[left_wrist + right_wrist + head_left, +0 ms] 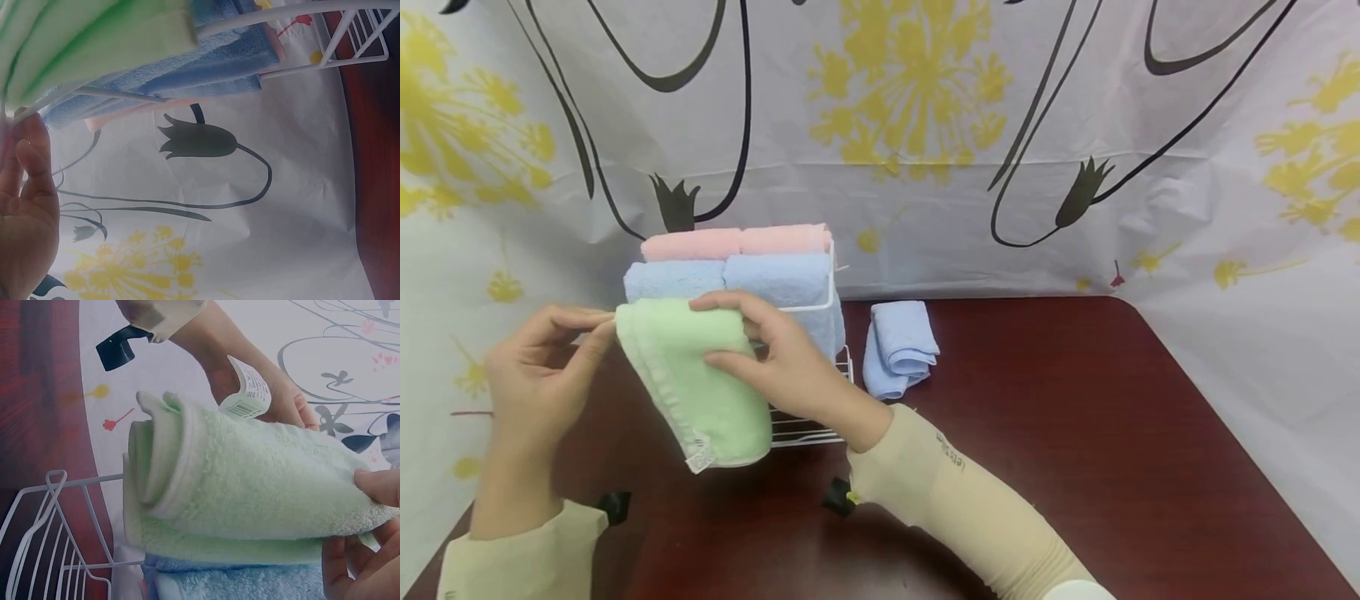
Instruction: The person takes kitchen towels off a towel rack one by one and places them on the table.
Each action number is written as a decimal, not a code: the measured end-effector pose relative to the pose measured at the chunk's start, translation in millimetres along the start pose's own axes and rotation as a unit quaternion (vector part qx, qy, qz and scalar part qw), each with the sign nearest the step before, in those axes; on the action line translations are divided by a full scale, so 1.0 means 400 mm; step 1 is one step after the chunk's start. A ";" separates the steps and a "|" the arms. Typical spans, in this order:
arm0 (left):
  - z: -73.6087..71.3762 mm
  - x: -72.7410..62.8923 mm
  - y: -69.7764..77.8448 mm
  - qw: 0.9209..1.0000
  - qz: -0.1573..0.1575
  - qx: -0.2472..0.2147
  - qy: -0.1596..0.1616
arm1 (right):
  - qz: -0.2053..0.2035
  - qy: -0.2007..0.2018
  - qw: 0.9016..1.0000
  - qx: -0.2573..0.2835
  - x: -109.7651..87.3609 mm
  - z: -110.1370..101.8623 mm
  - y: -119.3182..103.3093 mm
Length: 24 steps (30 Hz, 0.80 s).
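Left hand (537, 383) pinches the green towel (700, 408) at left, right hand (786, 365) grips its right end, near side of the wire basket (87, 481); a slack pinch could spill those folds!

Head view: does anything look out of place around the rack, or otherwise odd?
One blue towel does: it lies loosely folded on the table, outside the white rack, while other blue towels sit there in a neat row.
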<state>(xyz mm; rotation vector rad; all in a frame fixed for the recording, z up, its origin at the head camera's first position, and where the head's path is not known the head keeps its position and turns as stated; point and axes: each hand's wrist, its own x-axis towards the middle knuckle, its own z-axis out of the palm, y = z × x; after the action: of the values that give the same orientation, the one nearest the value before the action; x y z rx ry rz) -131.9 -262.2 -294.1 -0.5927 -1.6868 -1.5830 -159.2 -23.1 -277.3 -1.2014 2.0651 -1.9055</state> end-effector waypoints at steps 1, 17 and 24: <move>0.001 0.001 0.000 1.000 0.001 0.002 0.000 | -0.004 0.003 1.000 0.001 -0.003 -0.003 -0.002; 0.002 0.002 0.002 0.999 -0.001 0.035 -0.003 | -0.037 0.062 0.997 -0.035 -0.070 -0.063 -0.032; 0.005 0.001 0.005 0.999 -0.005 0.045 0.005 | -0.075 0.097 0.991 -0.055 -0.101 -0.092 -0.061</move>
<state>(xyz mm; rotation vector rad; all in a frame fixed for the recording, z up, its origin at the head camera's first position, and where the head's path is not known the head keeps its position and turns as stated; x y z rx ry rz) -131.1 -260.2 -292.4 -0.5310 -1.7469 -1.5064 -139.9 32.1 -265.1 -1.2746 2.2630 -2.0752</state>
